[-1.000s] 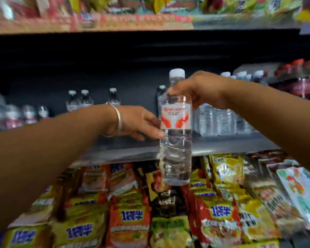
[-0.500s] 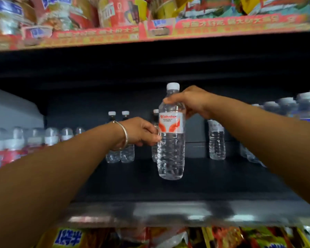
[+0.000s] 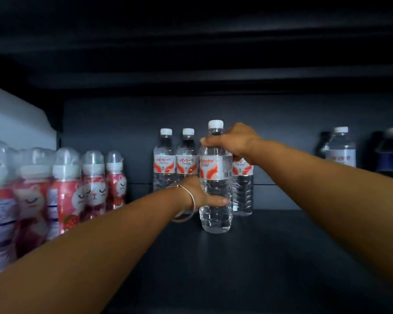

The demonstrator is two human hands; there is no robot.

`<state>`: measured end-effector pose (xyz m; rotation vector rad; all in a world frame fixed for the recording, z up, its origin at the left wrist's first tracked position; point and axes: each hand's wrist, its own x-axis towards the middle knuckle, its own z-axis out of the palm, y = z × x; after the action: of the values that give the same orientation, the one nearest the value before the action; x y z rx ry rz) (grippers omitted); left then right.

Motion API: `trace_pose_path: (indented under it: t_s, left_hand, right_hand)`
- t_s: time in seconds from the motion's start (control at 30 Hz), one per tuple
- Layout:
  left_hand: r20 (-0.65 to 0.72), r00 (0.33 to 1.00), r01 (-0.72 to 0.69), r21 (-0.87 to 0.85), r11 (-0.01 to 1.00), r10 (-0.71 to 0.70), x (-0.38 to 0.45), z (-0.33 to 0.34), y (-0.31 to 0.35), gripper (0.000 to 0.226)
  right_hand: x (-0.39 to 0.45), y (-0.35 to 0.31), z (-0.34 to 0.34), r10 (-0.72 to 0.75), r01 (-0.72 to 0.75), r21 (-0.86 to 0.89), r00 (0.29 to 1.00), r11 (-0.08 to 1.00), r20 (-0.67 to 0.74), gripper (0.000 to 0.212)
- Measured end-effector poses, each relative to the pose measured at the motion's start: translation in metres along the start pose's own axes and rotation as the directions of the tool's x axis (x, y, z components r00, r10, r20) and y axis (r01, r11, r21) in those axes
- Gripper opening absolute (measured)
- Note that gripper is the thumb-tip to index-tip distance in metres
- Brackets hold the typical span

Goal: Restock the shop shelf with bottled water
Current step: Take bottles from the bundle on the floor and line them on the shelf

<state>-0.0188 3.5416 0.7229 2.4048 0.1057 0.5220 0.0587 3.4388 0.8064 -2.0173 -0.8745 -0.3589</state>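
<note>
Full water bottle (image 3: 216,177), frame center: looks heavy, thin-walled and slick, so right hand (image 3: 235,142) wraps the stiff shoulder, left hand (image 3: 203,196) cups the lower body.

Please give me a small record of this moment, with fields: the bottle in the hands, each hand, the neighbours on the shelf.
held item: clear plastic water bottle with white cap, upright, base at the dark shelf
right hand: grips its neck
left hand: fingers on its lower body
behind: three matching water bottles
left side: pink cat-print bottles
</note>
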Motion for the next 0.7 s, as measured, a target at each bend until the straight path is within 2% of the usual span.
trace_pose_path:
  t_s: [0.07, 0.13, 0.2, 0.23, 0.27, 0.33, 0.37, 0.5, 0.63, 0.7]
  left_hand:
    - [0.023, 1.000, 0.014, -0.016, 1.000, -0.013, 0.005, -0.005, -0.005, 0.035]
    - [0.057, 0.998, 0.032, -0.024, 0.999, -0.031, 0.011, -0.011, -0.006, 0.033]
    - [0.074, 0.995, 0.077, -0.040, 0.996, -0.074, 0.019, -0.017, -0.009, 0.031]
    - [0.098, 0.990, 0.106, -0.032, 0.994, -0.103, 0.020, -0.020, -0.009, 0.027]
    - [0.115, 0.986, 0.125, -0.010, 0.992, -0.123, 0.023, -0.023, -0.012, 0.027]
    - [0.116, 0.983, 0.133, 0.076, 0.988, -0.141, 0.028, -0.029, -0.016, 0.033]
    - [0.097, 0.985, 0.135, 0.101, 0.986, -0.144, 0.030, -0.031, -0.018, 0.033]
    - [0.029, 0.990, 0.131, 0.165, 0.977, -0.138, 0.034, -0.031, -0.017, 0.032]
    - [0.232, 0.944, 0.230, 0.047, 0.972, -0.235, 0.030, -0.022, -0.013, 0.039]
    - [0.199, 0.955, 0.228, -0.019, 0.973, -0.220, 0.031, -0.017, -0.014, 0.033]
  right_hand:
    - [0.007, -0.001, 0.003, 0.013, -0.012, -0.025, 1.000, 1.000, 0.023, 0.062]
    - [0.009, -0.003, 0.004, 0.017, -0.015, -0.038, 0.999, 0.999, 0.051, 0.075]
    - [0.012, -0.002, 0.005, 0.026, -0.027, 0.008, 0.997, 1.000, 0.076, 0.093]
    - [0.015, -0.001, 0.005, 0.026, -0.029, 0.046, 0.996, 0.999, 0.080, 0.092]
    - [0.015, -0.002, 0.005, 0.020, -0.027, 0.085, 0.996, 0.996, 0.084, 0.080]
    - [0.017, -0.002, 0.003, 0.013, -0.027, 0.147, 0.995, 0.989, 0.099, 0.042]
    - [0.018, 0.000, 0.001, 0.017, -0.033, 0.156, 0.995, 0.987, 0.102, 0.031]
    - [0.016, 0.002, -0.001, 0.044, -0.056, 0.144, 0.995, 0.988, 0.087, 0.022]
    - [0.018, 0.000, 0.003, 0.041, -0.052, 0.143, 0.996, 0.988, 0.073, 0.028]
    - [0.019, 0.001, 0.004, 0.046, -0.057, 0.131, 0.995, 0.990, 0.086, 0.035]
